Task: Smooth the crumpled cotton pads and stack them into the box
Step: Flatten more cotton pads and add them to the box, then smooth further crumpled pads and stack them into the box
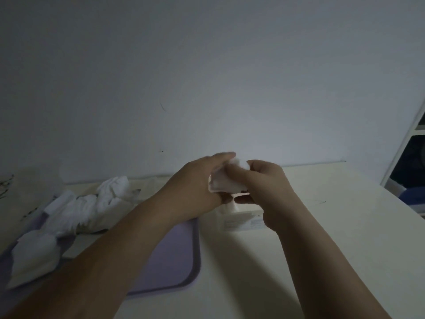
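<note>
Both hands grasp one pad (226,184) above the box (241,218): left hand (197,180), right hand (269,180); more pads (76,210) lie left.

There is one view, from a wide-angle camera on the person's head. It faces forward and slightly down across the desk (333,226) to the plain wall (207,65), which fills the upper half. Both forearms enter from the bottom edge, close to the lens. The left hand (197,180) and right hand (269,183) meet near centre. A shelf unit (404,146) leans at the right edge.
</note>
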The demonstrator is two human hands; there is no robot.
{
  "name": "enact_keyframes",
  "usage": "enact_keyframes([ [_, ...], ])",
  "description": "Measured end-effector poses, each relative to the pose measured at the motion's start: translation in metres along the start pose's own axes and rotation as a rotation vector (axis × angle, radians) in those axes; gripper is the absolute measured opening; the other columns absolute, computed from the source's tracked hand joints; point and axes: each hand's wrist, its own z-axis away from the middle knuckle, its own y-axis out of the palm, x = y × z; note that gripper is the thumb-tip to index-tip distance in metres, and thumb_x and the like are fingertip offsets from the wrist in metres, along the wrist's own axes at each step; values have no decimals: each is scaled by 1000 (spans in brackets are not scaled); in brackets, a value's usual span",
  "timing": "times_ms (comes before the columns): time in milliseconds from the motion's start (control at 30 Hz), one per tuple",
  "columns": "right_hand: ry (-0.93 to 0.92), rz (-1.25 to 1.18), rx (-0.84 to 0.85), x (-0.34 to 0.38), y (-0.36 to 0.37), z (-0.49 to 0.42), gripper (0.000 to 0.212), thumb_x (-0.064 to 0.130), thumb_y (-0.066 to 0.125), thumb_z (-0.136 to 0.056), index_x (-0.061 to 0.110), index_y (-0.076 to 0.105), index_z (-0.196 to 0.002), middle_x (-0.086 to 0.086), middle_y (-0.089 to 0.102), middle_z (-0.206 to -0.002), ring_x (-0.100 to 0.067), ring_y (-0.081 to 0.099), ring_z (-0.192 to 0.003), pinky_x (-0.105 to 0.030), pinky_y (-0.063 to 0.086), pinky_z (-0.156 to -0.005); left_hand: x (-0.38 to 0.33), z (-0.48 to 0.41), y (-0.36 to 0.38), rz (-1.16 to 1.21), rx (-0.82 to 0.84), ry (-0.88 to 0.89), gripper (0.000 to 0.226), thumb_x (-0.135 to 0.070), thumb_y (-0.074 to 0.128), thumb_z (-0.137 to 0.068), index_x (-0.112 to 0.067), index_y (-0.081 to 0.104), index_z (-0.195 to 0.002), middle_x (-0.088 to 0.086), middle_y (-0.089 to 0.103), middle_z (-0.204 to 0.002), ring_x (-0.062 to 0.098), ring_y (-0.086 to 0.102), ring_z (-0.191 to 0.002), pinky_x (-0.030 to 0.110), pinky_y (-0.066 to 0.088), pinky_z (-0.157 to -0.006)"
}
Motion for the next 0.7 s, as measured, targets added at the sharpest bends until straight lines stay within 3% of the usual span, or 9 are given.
enact_keyframes([
  [67, -101, 127, -198, -2, -7, -5, 36, 36, 73, -87, 0, 70, -90, -17, 74, -83, -35, 72, -77, -52, 60, -64, 3, -3, 1, -35, -19, -72, 96, -34, 86, -78, -52, 30, -154, -18, 48, -149, 4, 50, -132, 28, 47, -106],
  [133, -156, 381, -337, -5, -16, -10, 31, 37, 67, -87, 6, 64, -80, -6, 66, -72, -27, 63, -66, -41, 49, -55, 9, -4, 4, -76, -47, -165, 92, -38, 81, -83, -44, 27, -157, -12, 45, -152, 11, 50, -133, 36, 49, -108],
  [233, -131, 700, -313, -18, -15, -16, 27, 35, 63, -87, 12, 60, -75, -2, 63, -74, -23, 60, -69, -31, 41, -53, 14, -1, 12, -63, -40, -275, 75, -42, 77, -85, -34, 42, -151, -8, 54, -144, 12, 62, -116, 37, 54, -100],
  [300, -90, 812, -285, -29, -10, -19, 20, 34, 64, -86, 15, 60, -85, -1, 63, -82, -26, 61, -76, -31, 41, -57, 16, 1, 18, 5, -8, -309, 67, -41, 76, -86, -33, 48, -147, -10, 55, -141, 4, 65, -105, 36, 57, -97],
  [367, -51, 878, -286, -35, -6, -22, 25, 35, 68, -86, 17, 56, -101, 0, 61, -93, -28, 62, -86, -33, 47, -66, 17, 2, 23, 21, 3, -305, 63, -36, 73, -86, -34, 50, -145, -11, 55, -140, 1, 65, -101, 35, 57, -95],
  [467, -21, 916, -289, -38, -3, -26, 36, 36, 73, -83, 19, 51, -107, 0, 60, -97, -29, 65, -93, -35, 50, -72, 17, 3, 30, -10, -35, -273, 60, -39, 73, -84, -35, 53, -140, -10, 59, -132, 9, 66, -101, 34, 57, -92],
  [600, -23, 913, -242, -35, 3, -29, 29, 42, 70, -83, 19, 64, -99, -1, 67, -94, -27, 67, -87, -35, 56, -73, 20, 4, 39, -53, -86, -256, 55, -38, 72, -85, -32, 58, -137, -9, 62, -126, 10, 65, -100, 29, 54, -89],
  [700, -49, 831, -163, -34, 4, -29, 21, 32, 70, -80, 12, 71, -84, -2, 67, -76, -26, 66, -73, -33, 55, -64, 25, 5, 44, -33, -119, -220, 51, -44, 72, -84, -31, 60, -133, -15, 57, -130, 5, 63, -103, 30, 54, -92],
])
